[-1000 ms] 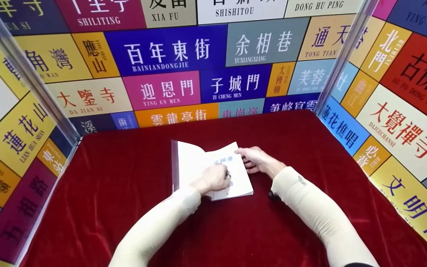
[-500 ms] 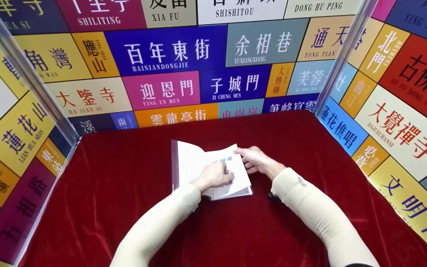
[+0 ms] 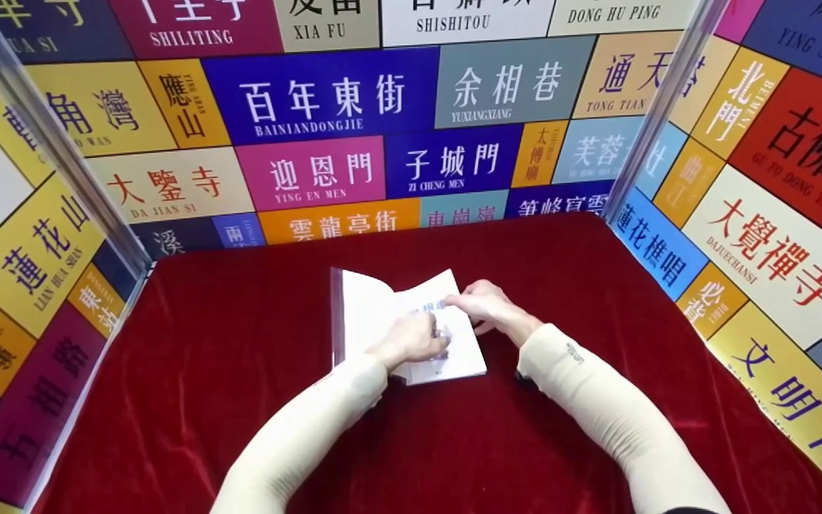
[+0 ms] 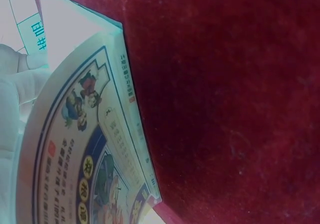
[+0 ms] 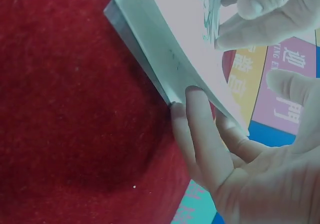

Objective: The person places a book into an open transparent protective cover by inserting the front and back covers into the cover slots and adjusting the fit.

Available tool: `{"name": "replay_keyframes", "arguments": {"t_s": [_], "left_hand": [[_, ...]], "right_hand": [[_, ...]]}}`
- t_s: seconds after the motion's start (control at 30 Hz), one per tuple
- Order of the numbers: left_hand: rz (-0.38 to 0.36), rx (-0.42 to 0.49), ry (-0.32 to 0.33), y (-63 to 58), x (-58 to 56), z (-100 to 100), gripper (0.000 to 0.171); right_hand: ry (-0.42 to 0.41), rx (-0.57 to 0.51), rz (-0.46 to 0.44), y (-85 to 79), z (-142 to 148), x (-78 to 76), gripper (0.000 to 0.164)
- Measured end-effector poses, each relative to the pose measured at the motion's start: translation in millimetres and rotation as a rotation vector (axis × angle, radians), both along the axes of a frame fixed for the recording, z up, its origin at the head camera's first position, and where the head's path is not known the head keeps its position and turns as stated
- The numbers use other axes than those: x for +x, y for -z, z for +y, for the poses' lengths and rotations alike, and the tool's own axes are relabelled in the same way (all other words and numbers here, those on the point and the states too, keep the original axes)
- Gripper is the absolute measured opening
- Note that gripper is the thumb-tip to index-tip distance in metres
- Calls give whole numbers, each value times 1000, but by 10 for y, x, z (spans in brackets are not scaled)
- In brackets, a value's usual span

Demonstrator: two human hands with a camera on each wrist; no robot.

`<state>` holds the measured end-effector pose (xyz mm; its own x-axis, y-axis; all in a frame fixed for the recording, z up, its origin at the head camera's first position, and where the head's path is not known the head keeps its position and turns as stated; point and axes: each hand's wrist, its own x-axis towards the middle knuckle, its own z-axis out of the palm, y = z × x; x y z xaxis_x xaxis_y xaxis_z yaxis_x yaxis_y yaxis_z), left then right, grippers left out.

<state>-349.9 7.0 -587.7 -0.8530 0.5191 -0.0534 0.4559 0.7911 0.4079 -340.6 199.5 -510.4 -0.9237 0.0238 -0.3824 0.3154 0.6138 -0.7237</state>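
Note:
A white-paged book (image 3: 362, 310) lies open on red velvet cloth. My left hand (image 3: 411, 338) rests on its right-hand page, over bluish print, with the fingers bent downward. At that page's upper right edge is my right hand (image 3: 486, 303), its thumb reaching over the paper. In the right wrist view, fingertips (image 5: 196, 96) touch the page edges (image 5: 172, 64) from below, while the thumb (image 5: 285, 85) stands apart from the paper. Colour drawings and characters cover a curved page (image 4: 52, 149) in the left wrist view, with left-hand fingers (image 4: 32, 84) beyond it.
Red velvet cloth (image 3: 240, 400) covers the table around the book. Panels with colourful place-name signs (image 3: 322, 96) stand behind and at both sides. Clear corner posts (image 3: 657, 118) rise at the back corners.
My right hand has shifted slightly left, its thumb now further over the page. The leaf that stood off at the lower right has settled, and the upper right corner sticks up more. My left hand stays put.

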Motion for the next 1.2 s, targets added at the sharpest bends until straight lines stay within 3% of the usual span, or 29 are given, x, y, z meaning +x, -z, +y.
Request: {"name": "replay_keyframes", "arguments": {"t_s": [0.3, 0.53, 0.7, 0.8, 0.9, 1.0, 1.13, 1.2], "left_hand": [[-61, 10, -31, -39, 12, 35, 31], [-87, 39, -74, -86, 6, 16, 40], [-112, 72, -96, -59, -35, 3, 63], [-120, 139, -112, -99, -39, -12, 62], [-110, 241, -147, -176, -23, -39, 53], [-147, 382, -193, -387, 87, -77, 52], [-248, 536, -270, -679, 266, -121, 58], [-292, 578, -311, -737, 300, -140, 67]], "right_hand": [[117, -259, -118, 62, 156, -46, 52], [190, -384, -93, 121, 192, -76, 61], [186, -438, -121, 111, 180, -77, 66], [152, -447, -151, 74, 149, -56, 66], [129, -455, -139, 12, 89, -23, 65], [117, -474, -105, -62, 14, 9, 61], [95, -530, -73, -154, -90, 55, 51], [84, -564, -62, -190, -140, 80, 46]]}}
